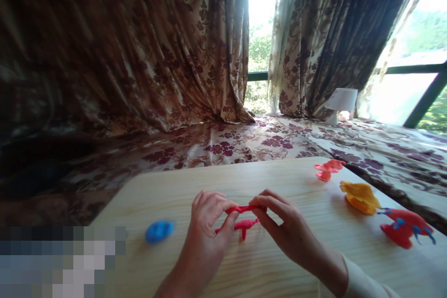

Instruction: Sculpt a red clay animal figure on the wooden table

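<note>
Both hands meet over the near middle of the pale wooden table [279, 260]: the left hand [209, 223] pinches one end of a thin red clay strip [242, 208] between thumb and fingers, and the right hand [288, 221] pinches the other end, so the strip's middle shows between the two grips. Just below it in view lies a small red clay figure [244, 225] with a short stub — whether the left thumb touches it, I cannot tell. Off to the left sits a blue clay lump [159, 232]. Along the right side stand a red clay model (blue strands hang from it) [405, 226], then a yellow clay model [361, 197], then a coral clay model [327, 170] near the far edge. Beyond spreads floral fabric [223, 146] — with a white lamp [344, 99] on it, before patterned curtains [195, 46] and bright windows [259, 46].
</note>
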The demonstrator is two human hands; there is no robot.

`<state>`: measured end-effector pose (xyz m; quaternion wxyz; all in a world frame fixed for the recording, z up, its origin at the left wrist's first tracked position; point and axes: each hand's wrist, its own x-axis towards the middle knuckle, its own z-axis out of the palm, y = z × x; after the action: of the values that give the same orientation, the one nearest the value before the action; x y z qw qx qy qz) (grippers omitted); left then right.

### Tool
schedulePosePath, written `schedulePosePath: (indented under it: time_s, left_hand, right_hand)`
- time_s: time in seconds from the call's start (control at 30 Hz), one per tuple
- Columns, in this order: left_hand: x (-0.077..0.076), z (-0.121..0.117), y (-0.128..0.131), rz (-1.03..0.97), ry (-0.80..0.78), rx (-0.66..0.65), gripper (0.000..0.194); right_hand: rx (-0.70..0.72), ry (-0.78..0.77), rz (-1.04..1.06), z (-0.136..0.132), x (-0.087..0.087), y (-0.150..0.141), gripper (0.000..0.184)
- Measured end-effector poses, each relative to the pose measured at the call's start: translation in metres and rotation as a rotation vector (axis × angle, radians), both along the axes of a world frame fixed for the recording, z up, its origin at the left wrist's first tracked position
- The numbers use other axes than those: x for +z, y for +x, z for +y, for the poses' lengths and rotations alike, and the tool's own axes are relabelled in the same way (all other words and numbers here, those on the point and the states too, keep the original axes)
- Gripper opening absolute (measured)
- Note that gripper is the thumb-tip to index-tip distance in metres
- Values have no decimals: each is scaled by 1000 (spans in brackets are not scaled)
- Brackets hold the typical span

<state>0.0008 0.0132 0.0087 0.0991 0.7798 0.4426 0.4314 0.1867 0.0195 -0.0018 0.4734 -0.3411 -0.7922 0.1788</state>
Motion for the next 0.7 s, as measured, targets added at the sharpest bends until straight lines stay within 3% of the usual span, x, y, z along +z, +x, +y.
schedulePosePath:
  time_s: [0.17,0.4,0.7]
  left_hand:
    - [3,0,1,-19,-7,-3,11]
    - [1,-1,1,-8,4,-37,16]
    - [-1,2,-1,20,69,14,14]
  right_hand:
    - [2,30,-4,1,-1,-1,19]
    - [0,21,13,1,-3,-2,11]
    - [0,24,-7,0,0,0,9]
